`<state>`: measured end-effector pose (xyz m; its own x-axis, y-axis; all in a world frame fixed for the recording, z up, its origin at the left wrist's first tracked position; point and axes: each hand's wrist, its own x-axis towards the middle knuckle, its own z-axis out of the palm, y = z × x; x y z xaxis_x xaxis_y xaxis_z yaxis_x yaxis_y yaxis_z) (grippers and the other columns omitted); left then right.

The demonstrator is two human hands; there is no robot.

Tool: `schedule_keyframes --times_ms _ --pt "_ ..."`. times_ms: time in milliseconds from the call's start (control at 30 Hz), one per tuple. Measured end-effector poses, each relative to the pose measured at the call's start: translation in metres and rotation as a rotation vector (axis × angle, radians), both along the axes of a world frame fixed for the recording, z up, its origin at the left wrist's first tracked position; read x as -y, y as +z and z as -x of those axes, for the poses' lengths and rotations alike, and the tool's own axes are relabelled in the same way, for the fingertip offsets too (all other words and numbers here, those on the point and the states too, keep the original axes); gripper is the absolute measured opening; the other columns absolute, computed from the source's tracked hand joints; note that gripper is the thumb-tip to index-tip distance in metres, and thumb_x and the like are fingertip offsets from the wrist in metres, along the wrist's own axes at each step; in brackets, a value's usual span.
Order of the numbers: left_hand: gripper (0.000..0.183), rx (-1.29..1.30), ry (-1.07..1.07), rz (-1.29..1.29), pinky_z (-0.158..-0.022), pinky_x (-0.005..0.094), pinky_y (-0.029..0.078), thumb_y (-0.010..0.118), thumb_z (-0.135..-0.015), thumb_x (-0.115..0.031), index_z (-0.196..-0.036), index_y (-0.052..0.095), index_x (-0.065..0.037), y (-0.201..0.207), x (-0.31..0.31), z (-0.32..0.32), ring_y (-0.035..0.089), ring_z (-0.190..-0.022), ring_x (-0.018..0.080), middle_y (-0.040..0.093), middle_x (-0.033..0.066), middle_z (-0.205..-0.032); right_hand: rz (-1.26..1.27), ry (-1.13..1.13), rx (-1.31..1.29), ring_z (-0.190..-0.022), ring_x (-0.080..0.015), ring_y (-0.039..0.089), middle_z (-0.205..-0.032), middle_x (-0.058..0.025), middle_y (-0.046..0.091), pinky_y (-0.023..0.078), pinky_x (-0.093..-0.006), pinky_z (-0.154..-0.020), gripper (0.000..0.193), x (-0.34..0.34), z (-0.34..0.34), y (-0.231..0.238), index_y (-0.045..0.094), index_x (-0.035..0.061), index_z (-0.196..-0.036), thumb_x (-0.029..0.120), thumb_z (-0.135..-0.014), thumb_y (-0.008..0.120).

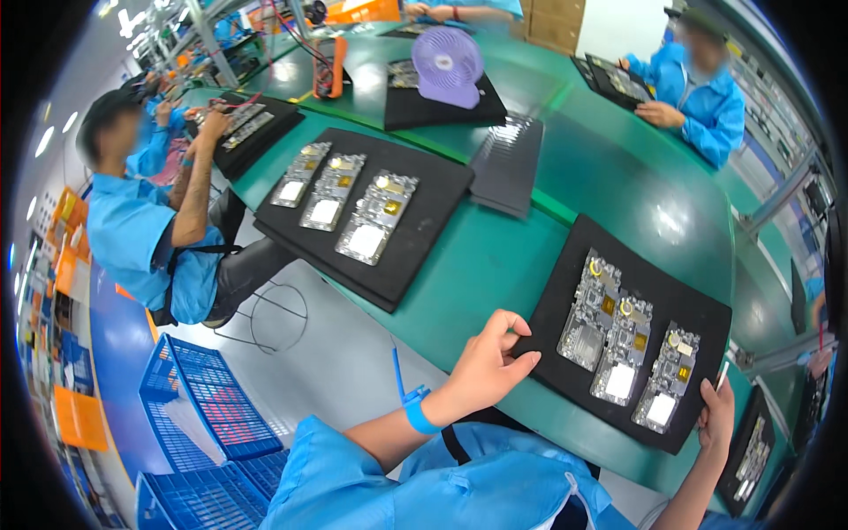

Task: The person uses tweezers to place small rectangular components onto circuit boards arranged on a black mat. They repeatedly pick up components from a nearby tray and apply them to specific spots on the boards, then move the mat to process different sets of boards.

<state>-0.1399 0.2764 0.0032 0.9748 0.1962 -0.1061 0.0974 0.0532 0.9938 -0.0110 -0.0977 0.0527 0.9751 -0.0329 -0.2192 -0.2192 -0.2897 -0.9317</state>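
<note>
In front of me, a black foam mat point(548, 353) lies tilted on the green table. Three bare circuit boards rest on it: a left board point(590, 309) with a grey metal shield, a middle board point(625, 349) and a right board point(669, 375), the last two each with a white square. My left hand point(490, 358) is beside the mat's left edge, thumb and bent forefinger apart, with nothing seen between them. At the mat's right edge, my right hand point(717, 415) is closed around a thin white stick point(723, 377), its tip pointing up.
Left of me, another black mat point(411, 243) carries three similar boards. A dark flat tray point(508, 168), a purple fan point(448, 66) and an orange multimeter point(329, 68) stand farther back. Co-workers sit left and far right. Blue baskets point(208, 397) are at lower left.
</note>
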Motion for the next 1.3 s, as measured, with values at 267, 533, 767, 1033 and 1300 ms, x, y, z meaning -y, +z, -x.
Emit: schedule_keyframes --times_ms 267,533,767,1033,1300 --pt "0.049 0.264 0.47 0.018 -0.062 0.0249 0.052 0.064 -0.081 -0.005 -0.124 0.04 -0.001 0.067 -0.099 0.03 0.059 -0.073 0.0114 0.06 0.0061 -0.089 -0.238 0.301 -0.062 -0.036 0.0 0.031 -0.065 0.0064 0.044 0.021 -0.0174 -0.03 0.03 -0.117 -0.016 0.043 0.05 0.0068 -0.102 0.02 -0.082 0.069" --pt "0.036 0.426 1.218 -0.354 -0.081 0.0286 0.044 0.064 -0.082 -0.014 -0.115 0.056 -0.001 0.043 -0.321 0.021 0.056 -0.094 0.0163 0.06 0.0097 -0.104 -0.584 0.645 0.087 -0.064 -0.0085 0.048 -0.078 0.0006 0.056 0.04 -0.028 -0.054 0.023 -0.373 -0.046 -0.041 0.057 0.0057 -0.092 0.017 -0.078 0.072" --pt "0.04 0.072 1.341 -0.594 -0.093 0.0345 0.04 0.055 -0.087 -0.018 -0.121 0.05 0.002 -0.072 -0.521 0.115 0.054 -0.102 0.0246 0.057 0.0146 -0.113 -0.095 0.781 0.22 -0.085 -0.0258 0.06 -0.091 -0.0114 0.062 0.046 -0.0376 -0.075 0.038 -0.454 0.001 -0.023 0.055 0.0001 -0.108 0.024 -0.081 0.067" --pt "0.03 0.276 1.156 -0.276 -0.088 0.0348 0.041 0.049 -0.088 -0.024 -0.103 0.056 0.001 -0.068 -0.444 0.079 0.05 -0.094 0.0201 0.056 0.0095 -0.102 0.066 0.865 0.259 -0.091 -0.0193 0.059 -0.096 -0.0084 0.063 0.047 -0.0324 -0.084 0.031 -0.212 -0.048 -0.021 0.061 0.0047 -0.106 0.023 -0.082 0.067" --pt "0.023 0.538 0.5 -0.72 -0.095 0.031 0.039 0.047 -0.091 -0.005 -0.113 0.054 0.001 0.121 -0.152 -0.05 0.054 -0.106 0.0188 0.056 0.0112 -0.115 0.207 0.229 0.248 -0.078 -0.0121 0.057 -0.081 -0.0035 0.062 0.045 -0.0276 -0.071 0.025 -0.009 -0.084 0.006 0.061 0.0002 -0.1 0.018 -0.083 0.064"
